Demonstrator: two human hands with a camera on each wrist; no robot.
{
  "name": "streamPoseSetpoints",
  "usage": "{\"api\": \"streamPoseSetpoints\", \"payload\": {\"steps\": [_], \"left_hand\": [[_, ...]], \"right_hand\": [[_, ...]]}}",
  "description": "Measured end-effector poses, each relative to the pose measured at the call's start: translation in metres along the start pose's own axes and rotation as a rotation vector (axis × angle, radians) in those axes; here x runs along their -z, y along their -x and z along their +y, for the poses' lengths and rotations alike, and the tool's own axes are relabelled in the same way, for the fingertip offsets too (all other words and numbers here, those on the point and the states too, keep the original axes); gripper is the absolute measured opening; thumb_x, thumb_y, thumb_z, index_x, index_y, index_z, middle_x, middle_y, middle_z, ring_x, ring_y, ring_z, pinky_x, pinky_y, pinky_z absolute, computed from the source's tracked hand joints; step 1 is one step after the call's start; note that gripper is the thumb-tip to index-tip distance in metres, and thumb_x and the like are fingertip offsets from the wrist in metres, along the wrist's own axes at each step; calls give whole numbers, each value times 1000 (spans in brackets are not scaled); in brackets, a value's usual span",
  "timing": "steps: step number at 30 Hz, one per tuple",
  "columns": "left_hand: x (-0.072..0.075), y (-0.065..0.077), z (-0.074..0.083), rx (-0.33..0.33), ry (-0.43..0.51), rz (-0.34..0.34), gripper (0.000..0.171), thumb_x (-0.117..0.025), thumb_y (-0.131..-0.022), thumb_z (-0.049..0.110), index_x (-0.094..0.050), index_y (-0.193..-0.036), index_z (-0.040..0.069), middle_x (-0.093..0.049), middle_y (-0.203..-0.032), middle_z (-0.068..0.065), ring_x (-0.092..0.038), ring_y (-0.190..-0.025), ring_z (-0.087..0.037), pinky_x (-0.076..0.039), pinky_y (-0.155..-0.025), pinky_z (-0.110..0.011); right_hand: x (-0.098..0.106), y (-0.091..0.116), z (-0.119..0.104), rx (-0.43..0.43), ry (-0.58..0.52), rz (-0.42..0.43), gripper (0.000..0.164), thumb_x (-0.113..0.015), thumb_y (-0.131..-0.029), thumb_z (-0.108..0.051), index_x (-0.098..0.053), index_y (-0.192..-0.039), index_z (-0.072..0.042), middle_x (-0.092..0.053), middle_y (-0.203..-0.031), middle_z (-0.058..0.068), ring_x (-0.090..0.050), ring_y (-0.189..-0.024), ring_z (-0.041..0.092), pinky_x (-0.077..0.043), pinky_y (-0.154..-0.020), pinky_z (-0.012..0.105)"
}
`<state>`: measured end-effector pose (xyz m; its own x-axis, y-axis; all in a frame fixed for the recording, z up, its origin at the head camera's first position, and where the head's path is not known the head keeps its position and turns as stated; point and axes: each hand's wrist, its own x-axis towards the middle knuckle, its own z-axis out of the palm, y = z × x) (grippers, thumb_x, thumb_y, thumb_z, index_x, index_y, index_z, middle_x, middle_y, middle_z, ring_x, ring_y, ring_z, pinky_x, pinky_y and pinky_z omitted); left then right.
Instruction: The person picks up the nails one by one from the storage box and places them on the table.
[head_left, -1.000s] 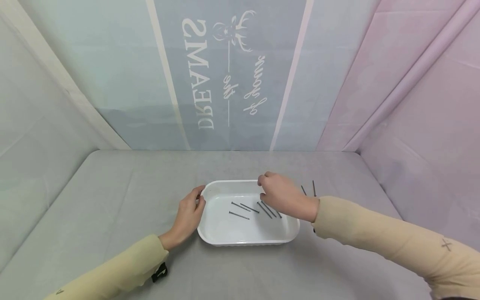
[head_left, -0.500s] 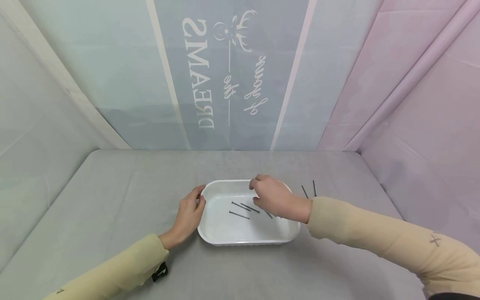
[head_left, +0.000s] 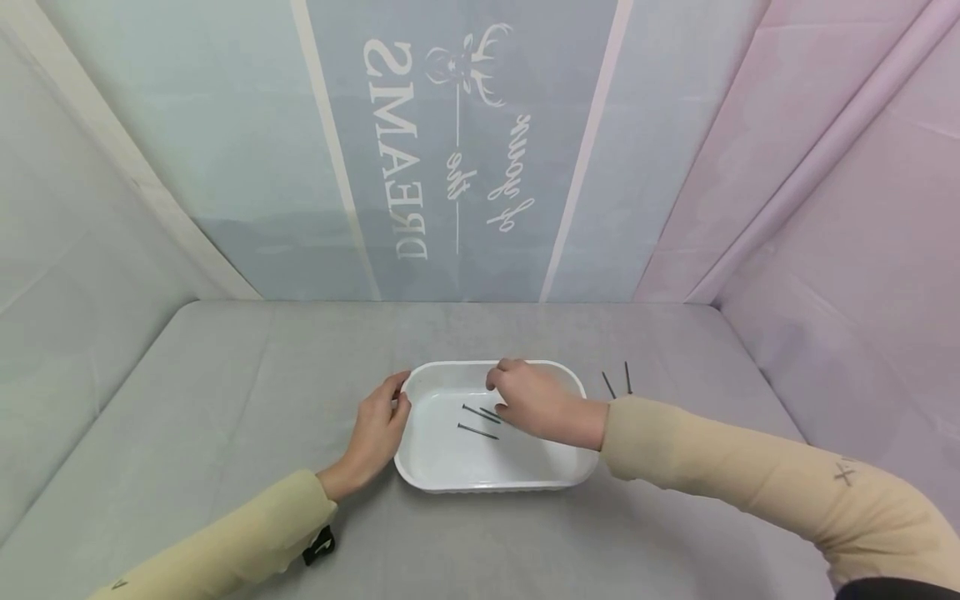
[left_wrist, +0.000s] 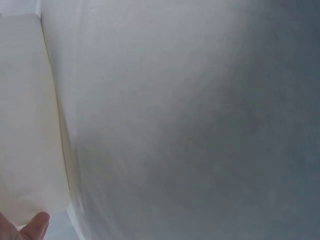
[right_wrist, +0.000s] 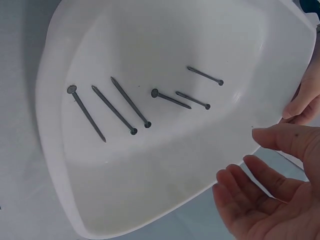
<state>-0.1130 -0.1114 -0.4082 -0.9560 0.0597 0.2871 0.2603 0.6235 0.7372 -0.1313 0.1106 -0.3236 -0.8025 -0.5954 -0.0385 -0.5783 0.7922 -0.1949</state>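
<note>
A white oblong baking dish (head_left: 480, 475) stands on the grey cloth surface, with several dark nails (head_left: 477, 431) lying loose on its bottom. In the right wrist view, nails (right_wrist: 120, 102) lie spread in two groups, flat heads visible on them. My left hand (head_left: 372, 433) holds the dish's left rim, thumb and fingers at the edge. Above the dish's right half hovers my right hand (head_left: 538, 404), fingers loosely bent, thumb (right_wrist: 280, 140) apart from them and nothing between. From the head view it hides some of the nails.
Just right of the dish, two more dark nails (head_left: 628, 379) lie on the cloth, partly behind the right sleeve (head_left: 697, 433). Fabric walls enclose the surface at the back and both sides; the back panel (head_left: 465, 167) carries mirrored lettering.
My right hand has moved left over the dish, from its right end toward the middle, covering the right-hand nails in the head view. The left hand and dish stay put.
</note>
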Motion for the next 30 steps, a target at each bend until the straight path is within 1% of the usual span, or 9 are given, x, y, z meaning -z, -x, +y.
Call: {"api": "streamPoseSetpoints", "payload": {"steps": [4, 8, 12, 18, 20, 25, 28, 30], "left_hand": [[0, 0, 0, 6, 3, -9, 33, -44, -90, 3, -51, -122, -5, -60, -108, -20, -59, -98, -28, -50, -77, -40], [0, 0, 0, 15, 1, -19, 33, -44, -91, 3, -50, -122, -5, -60, -108, -20, -59, -99, -28, -50, -78, -40], [-1, 0, 0, 13, -4, -16, 33, -44, -91, 3, -50, -122, -5, -61, -106, -19, -59, -97, -27, -50, -77, -40], [-1, 1, -1, 8, -5, -10, 33, -43, -91, 4, -51, -122, -4, -61, -106, -19, -60, -96, -26, -50, -75, -39], [-1, 0, -1, 4, -6, -6, 33, -43, -91, 4, -51, -122, -4, -61, -105, -18, -60, -94, -26, -50, -74, -38], [0, 0, -1, -9, -7, 1, 33, -44, -90, 3, -51, -121, -5, -62, -104, -18, -60, -92, -25, -50, -73, -38], [0, 0, -1, -13, -9, 0, 33, -44, -90, 3, -51, -121, -5, -62, -104, -18, -60, -91, -24, -50, -72, -37], [-1, 0, -1, -13, -9, 0, 33, -44, -90, 3, -51, -122, -5, -62, -103, -18, -60, -91, -24, -50, -72, -37]], "right_hand": [[-5, -2, 0, 42, -19, -8, 24, -69, -75, -6, -64, -98, -2, -60, -94, 7, -60, -86, 21, -48, -71, 30], [-7, -3, -1, 73, -30, -33, 24, -69, -75, -5, -64, -98, -2, -61, -94, 7, -60, -86, 19, -49, -71, 29], [-12, -5, -2, 95, -25, -60, 23, -67, -75, -5, -65, -97, -2, -60, -94, 6, -60, -86, 19, -49, -71, 29], [-20, -9, -2, 160, -20, -83, 24, -69, -73, -4, -65, -97, -4, -61, -91, 5, -58, -79, 16, -47, -67, 26], [-22, -10, -2, 175, -19, -92, 25, -70, -73, -4, -65, -98, -3, -62, -93, 6, -59, -81, 16, -48, -67, 25], [-26, -14, -3, 170, -16, -139, 29, -68, -75, -4, -64, -103, -4, -63, -99, 6, -60, -89, 17, -48, -74, 25], [-28, -16, -3, 167, -19, -158, 28, -67, -75, -3, -64, -104, -5, -63, -99, 5, -60, -90, 17, -48, -76, 26], [-30, -17, -3, 171, -26, -165, 27, -67, -75, -3, -64, -102, -5, -63, -97, 5, -60, -89, 17, -48, -75, 25]]}}
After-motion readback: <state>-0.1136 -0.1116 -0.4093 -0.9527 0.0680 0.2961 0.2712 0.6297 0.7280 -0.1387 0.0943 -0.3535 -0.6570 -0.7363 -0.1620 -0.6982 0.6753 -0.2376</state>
